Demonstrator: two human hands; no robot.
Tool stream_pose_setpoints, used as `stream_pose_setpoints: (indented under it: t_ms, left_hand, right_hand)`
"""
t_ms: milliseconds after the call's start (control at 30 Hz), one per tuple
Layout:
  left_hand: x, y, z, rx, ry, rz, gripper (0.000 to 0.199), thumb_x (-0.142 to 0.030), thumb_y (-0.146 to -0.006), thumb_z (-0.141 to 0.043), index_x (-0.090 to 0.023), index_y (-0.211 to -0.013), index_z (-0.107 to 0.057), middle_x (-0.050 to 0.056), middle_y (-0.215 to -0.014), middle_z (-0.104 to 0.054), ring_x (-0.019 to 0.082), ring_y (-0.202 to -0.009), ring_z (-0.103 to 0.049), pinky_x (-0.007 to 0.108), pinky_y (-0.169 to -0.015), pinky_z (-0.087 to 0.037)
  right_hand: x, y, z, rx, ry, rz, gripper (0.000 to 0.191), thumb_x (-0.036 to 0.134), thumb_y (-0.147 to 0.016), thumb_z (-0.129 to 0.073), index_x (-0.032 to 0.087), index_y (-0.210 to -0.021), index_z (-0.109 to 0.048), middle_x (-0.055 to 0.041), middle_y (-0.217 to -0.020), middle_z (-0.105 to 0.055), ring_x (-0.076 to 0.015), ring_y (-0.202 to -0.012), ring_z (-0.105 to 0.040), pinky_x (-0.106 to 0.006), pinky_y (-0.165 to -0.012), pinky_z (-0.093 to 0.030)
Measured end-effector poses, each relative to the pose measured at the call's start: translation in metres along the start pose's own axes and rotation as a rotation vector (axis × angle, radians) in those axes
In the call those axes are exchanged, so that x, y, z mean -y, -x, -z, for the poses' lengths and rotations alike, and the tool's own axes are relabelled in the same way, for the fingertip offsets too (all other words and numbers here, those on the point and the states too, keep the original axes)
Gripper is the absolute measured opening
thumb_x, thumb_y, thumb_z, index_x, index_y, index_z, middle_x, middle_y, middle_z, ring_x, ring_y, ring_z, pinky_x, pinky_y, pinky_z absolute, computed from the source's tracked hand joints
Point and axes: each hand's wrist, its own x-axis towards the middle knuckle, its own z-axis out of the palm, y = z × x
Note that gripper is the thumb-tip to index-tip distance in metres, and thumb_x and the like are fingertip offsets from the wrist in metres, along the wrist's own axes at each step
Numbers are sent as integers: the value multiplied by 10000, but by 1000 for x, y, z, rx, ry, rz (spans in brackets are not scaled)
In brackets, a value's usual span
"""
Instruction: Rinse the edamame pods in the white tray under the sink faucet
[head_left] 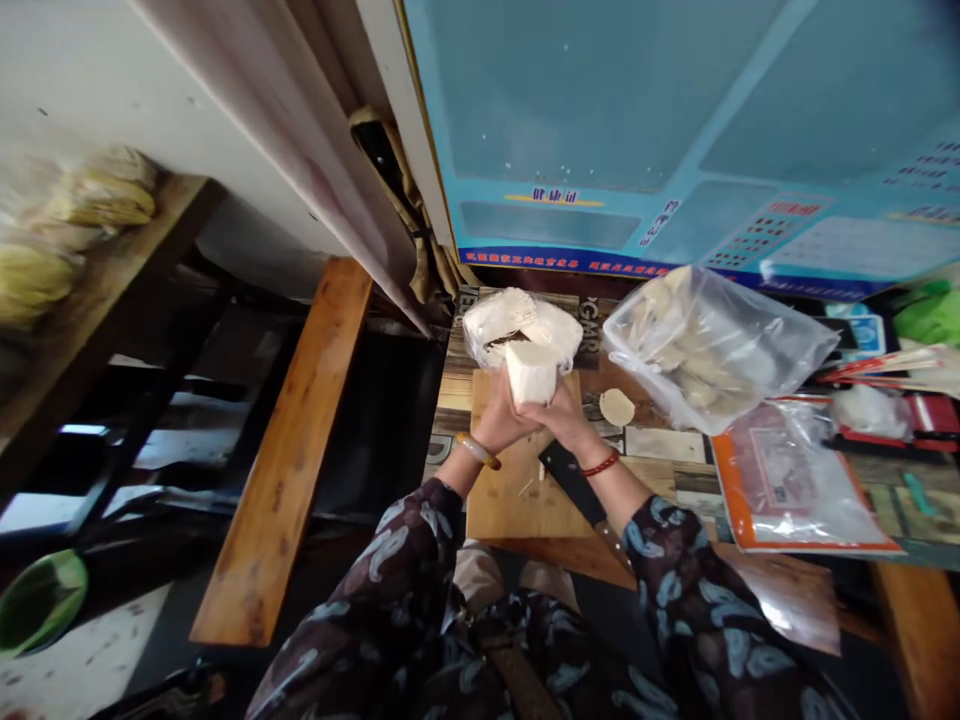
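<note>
A thick white block (531, 372), flat on top and perhaps a stack of thin dough sheets, is held above the wooden cutting board (502, 505). My left hand (504, 418) wraps its left side, and my right hand (559, 415) grips it from the right and below. A dark-bladed knife (574, 485) lies on the board under my right wrist, its handle partly covered by my forearm. Small pale strips (534, 480) are scattered beside the blade. Just behind the block rests a clear plastic bag (491, 315) of pale, finely cut strips.
One round pale sheet (617, 407) lies right of the board. Beyond it sits a clear bag (697, 350) of pale round pieces, with an orange-edged plastic packet (802, 475) nearer me. A blue notice board (555, 100) stands behind the table. A wooden bench (292, 450) is at left.
</note>
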Motion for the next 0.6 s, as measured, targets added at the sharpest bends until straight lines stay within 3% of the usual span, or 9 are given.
stream_pose_setpoints:
  t_ms: [67,133,233,300,367,433,500,600]
  left_hand:
    - [-7,-7,8,57,-14,-25,1100,-526,-545,-873,-113,-1440,-385,230,-1445,-433,412,-1382,-393,549,-1149,-349]
    - [-4,-15,23,43,-10,18,1027,-539,-569,-867,-146,-1417,-441,204,-1412,-463,373,-1311,-485,514,-1093,-425]
    - [19,-33,47,-200,-60,216,759,-513,-722,-777,-154,-1338,-515,172,-1270,-531,270,-1084,-618,436,-952,-517]
    - [38,-50,56,-375,-195,351,702,-459,-700,-804,-139,-1269,-544,160,-1192,-549,273,-1069,-606,435,-947,-504]
    - [56,-70,57,-444,-339,447,704,-389,-599,-871,-145,-1186,-570,149,-1157,-559,307,-1117,-572,455,-977,-469]
    - [69,-88,53,-442,-393,500,521,-315,-598,-856,-166,-1032,-609,121,-1097,-585,304,-1100,-569,446,-974,-451]
    - [76,-99,51,-425,-315,516,205,-256,-696,-756,-179,-806,-601,77,-944,-608,254,-989,-590,389,-914,-459]
    - [74,-100,56,-366,41,491,177,-235,-794,-615,-186,-643,-536,15,-709,-575,161,-750,-565,287,-744,-452]
  right_hand:
    - [20,-7,16,-9,-21,-74,775,431,-651,-828,229,-1341,-540,-85,-1266,-673,-280,-1152,-631,-420,-999,-503]
    - [35,-15,29,4,-53,-140,701,472,-675,-798,211,-1290,-584,-96,-1223,-699,-299,-1120,-653,-431,-956,-531]
    - [50,-31,42,40,-51,-154,676,452,-671,-803,214,-1272,-605,-95,-1231,-700,-310,-1142,-650,-435,-955,-536]
    - [56,-47,44,63,-21,-145,706,427,-652,-820,223,-1289,-594,-89,-1230,-701,-308,-1137,-652,-434,-948,-539]
    - [58,-67,40,80,27,-135,749,432,-635,-828,222,-1310,-578,-89,-1205,-709,-309,-1122,-654,-438,-937,-541]
    - [57,-87,35,101,102,-108,788,448,-628,-831,217,-1331,-559,-89,-1195,-709,-307,-1127,-645,-442,-947,-533]
    - [51,-106,31,132,211,-58,830,459,-630,-828,216,-1366,-530,-88,-1233,-690,-299,-1150,-627,-444,-975,-514]
    - [38,-126,31,183,481,18,913,441,-623,-831,196,-1426,-472,-112,-1360,-613,-293,-1223,-576,-436,-1046,-454]
